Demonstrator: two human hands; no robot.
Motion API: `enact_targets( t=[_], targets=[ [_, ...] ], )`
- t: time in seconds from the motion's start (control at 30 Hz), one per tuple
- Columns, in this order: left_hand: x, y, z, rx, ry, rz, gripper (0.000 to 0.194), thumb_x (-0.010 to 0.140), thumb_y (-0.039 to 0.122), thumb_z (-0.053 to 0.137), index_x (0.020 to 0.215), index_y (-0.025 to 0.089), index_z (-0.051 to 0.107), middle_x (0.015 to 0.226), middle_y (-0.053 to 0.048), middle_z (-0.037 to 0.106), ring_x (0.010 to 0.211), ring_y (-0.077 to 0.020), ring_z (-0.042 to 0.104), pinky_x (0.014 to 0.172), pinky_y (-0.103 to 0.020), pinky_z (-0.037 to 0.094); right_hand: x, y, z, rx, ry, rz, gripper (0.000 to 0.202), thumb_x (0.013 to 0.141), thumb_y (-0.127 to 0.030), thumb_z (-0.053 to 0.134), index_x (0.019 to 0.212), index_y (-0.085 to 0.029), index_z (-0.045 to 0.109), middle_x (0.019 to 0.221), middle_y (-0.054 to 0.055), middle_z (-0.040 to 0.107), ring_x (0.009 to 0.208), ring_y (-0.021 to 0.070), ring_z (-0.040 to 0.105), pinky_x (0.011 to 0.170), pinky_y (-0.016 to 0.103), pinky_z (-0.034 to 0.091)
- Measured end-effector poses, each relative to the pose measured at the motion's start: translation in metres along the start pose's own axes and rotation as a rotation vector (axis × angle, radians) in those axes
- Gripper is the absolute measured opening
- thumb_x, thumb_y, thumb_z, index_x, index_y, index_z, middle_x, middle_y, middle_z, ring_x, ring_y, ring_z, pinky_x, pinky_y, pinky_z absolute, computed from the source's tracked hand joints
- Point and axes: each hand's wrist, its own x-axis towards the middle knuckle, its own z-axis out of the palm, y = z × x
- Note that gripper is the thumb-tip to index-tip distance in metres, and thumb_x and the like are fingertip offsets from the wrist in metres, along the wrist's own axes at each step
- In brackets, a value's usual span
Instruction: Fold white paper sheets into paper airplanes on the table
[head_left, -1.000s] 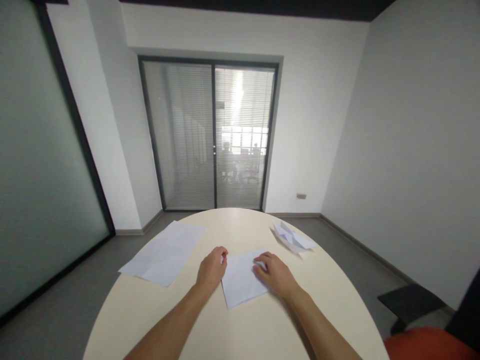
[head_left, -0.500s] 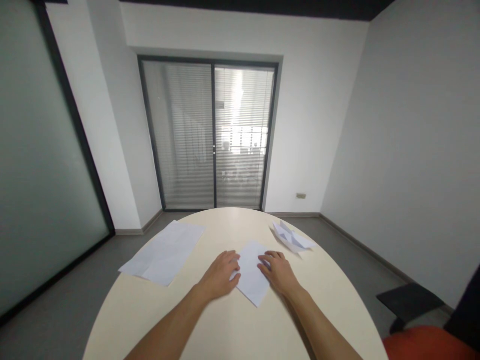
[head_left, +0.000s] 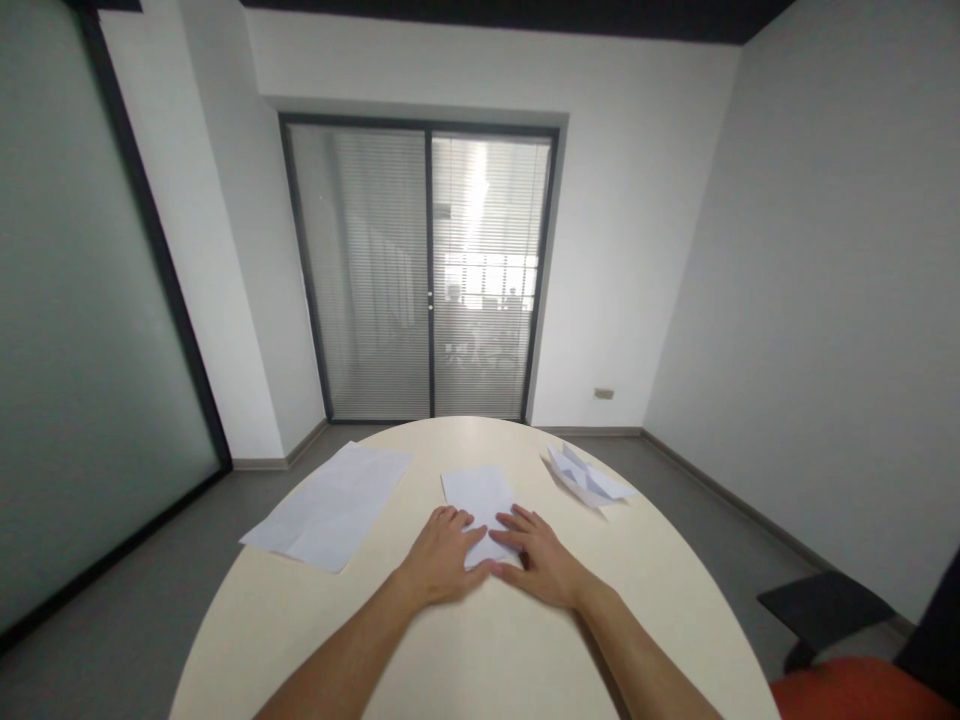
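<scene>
– Grip status, near side?

– Left hand (head_left: 448,556): fingers spread loosely over the left side of the middle paper (head_left: 477,489), thumb apart from them. Right hand (head_left: 543,562): same, mirrored. Thumb tips about meet at the near edge. No pinch visible; pressure, can't tell.

– Where's the middle paper sitting?

– Mid-table, partly under both hands, far part uncovered.

– Failure modes?

– My read: skew. One hand pushing harder would rotate it. Both pushing inward could buckle it. Hands hide much of the near edge, so an off-line layer or crease is easy to miss.

– Material?

– Plain white, matte, thin, straight-edged. Layer count: can't tell. Round table (head_left: 480,668) is pale cream and smooth, so I'd guess low friction.

– Farther out?

– Left: flat sheet (head_left: 330,506), larger, same white look, faint creases, left corner past the rim. Elbow bump or draught could slide it off. Right: folded paper (head_left: 586,479), angular raised flaps, pointed end at the rim. A knock could crush or drop it.

– Beyond that?

– Matte white far wall (head_left: 630,230), glass door (head_left: 360,270), dark frame, fine horizontal blinds. No risk I see from there.
</scene>
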Motion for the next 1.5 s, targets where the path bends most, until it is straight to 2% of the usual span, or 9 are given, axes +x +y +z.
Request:
enact_targets(
  t=[0.23, 0.4, 0.53, 0.77, 0.97, 1.13, 1.23, 1.33, 1.5],
  targets=[
    [-0.002, 0.0, -0.001, -0.079, -0.017, 0.067, 0.053, 0.082, 0.057, 0.061, 0.124, 0.024, 0.059, 0.117, -0.009, 0.061, 0.11, -0.0274, 0.054, 0.107, -0.047, 0.031, -0.003, 0.002, -0.007, 0.011, -0.049, 0.125, 0.076, 0.079, -0.073, 0.052, 0.14, -0.028, 0.049, 0.153, 0.011, 0.036, 0.145, 0.0365, 0.019, 0.115, 0.058, 0.015],
    [0.002, -0.004, 0.005, -0.119, -0.008, 0.002, 0.03, 0.089, 0.036, 0.056, 0.115, 0.023, 0.061, 0.109, -0.007, 0.065, 0.103, -0.024, 0.058, 0.095, -0.037, 0.042, -0.003, 0.005, -0.008, 0.029, -0.028, 0.136, 0.067, 0.086, -0.072, 0.043, 0.136, -0.03, 0.053, 0.152, 0.009, 0.039, 0.145, 0.034, 0.021, 0.115, 0.059, 0.014],
    [0.004, -0.011, 0.012, -0.185, 0.03, -0.115, 0.027, 0.093, 0.028, 0.048, 0.115, 0.023, 0.062, 0.107, -0.004, 0.069, 0.099, -0.0205, 0.061, 0.092, -0.032, 0.045, -0.001, 0.011, -0.005, 0.06, 0.003, 0.139, 0.057, 0.092, -0.066, 0.034, 0.126, -0.03, 0.063, 0.147, 0.007, 0.046, 0.143, 0.0313, 0.025, 0.115, 0.058, 0.015],
    [0.005, -0.015, 0.014, -0.196, 0.04, -0.221, 0.028, 0.094, 0.03, 0.044, 0.115, 0.025, 0.062, 0.101, -0.003, 0.071, 0.093, -0.0194, 0.065, 0.086, -0.03, 0.047, 0.0, 0.016, -0.004, 0.04, 0.067, 0.132, 0.056, 0.097, -0.058, 0.025, 0.114, -0.027, 0.069, 0.139, 0.004, 0.056, 0.138, 0.0269, 0.037, 0.115, 0.05, 0.025],
    [0.006, -0.017, 0.02, -0.244, 0.044, -0.258, 0.03, 0.093, 0.025, 0.045, 0.12, 0.026, 0.059, 0.098, -0.001, 0.072, 0.092, -0.0178, 0.066, 0.085, -0.028, 0.048, 0.001, 0.011, -0.008, 0.012, 0.158, 0.064, 0.048, 0.099, -0.045, 0.03, 0.105, -0.019, 0.07, 0.114, 0.009, 0.069, 0.113, 0.023, 0.058, 0.104, 0.036, 0.038],
    [0.007, -0.019, 0.026, -0.306, 0.064, -0.229, 0.044, 0.087, 0.016, 0.05, 0.13, 0.025, 0.053, 0.121, -0.002, 0.065, 0.102, -0.0172, 0.063, 0.094, -0.03, 0.047, 0.002, 0.013, -0.006, -0.051, 0.195, 0.132, 0.034, 0.094, -0.036, 0.039, 0.098, -0.018, 0.068, 0.1, 0.009, 0.07, 0.098, 0.0224, 0.061, 0.092, 0.034, 0.043],
    [0.007, -0.021, 0.029, -0.315, 0.074, -0.163, 0.04, 0.086, 0.014, 0.05, 0.124, 0.024, 0.06, 0.13, -0.003, 0.06, 0.115, -0.018, 0.057, 0.104, -0.032, 0.042, 0.003, 0.013, -0.005, -0.068, 0.216, 0.152, 0.032, 0.091, -0.032, 0.044, 0.108, -0.017, 0.066, 0.107, 0.011, 0.069, 0.102, 0.0228, 0.06, 0.096, 0.035, 0.042],
    [0.007, -0.021, 0.03, -0.292, 0.068, -0.132, 0.034, 0.088, 0.014, 0.05, 0.117, 0.024, 0.066, 0.132, -0.003, 0.058, 0.119, -0.0186, 0.054, 0.107, -0.034, 0.04, 0.004, 0.008, -0.004, -0.074, 0.226, 0.125, 0.042, 0.09, -0.029, 0.045, 0.128, -0.017, 0.057, 0.128, 0.012, 0.062, 0.12, 0.024, 0.053, 0.108, 0.039, 0.034],
    [0.007, -0.019, 0.031, -0.26, 0.063, -0.113, 0.03, 0.091, 0.017, 0.049, 0.113, 0.024, 0.069, 0.127, -0.003, 0.061, 0.115, -0.0194, 0.054, 0.102, -0.035, 0.044, 0.003, -0.009, 0.004, -0.07, 0.054, -0.01, 0.051, 0.096, -0.041, 0.038, 0.143, -0.023, 0.043, 0.152, 0.008, 0.039, 0.142, 0.0255, 0.029, 0.118, 0.05, 0.015]
  ],
)
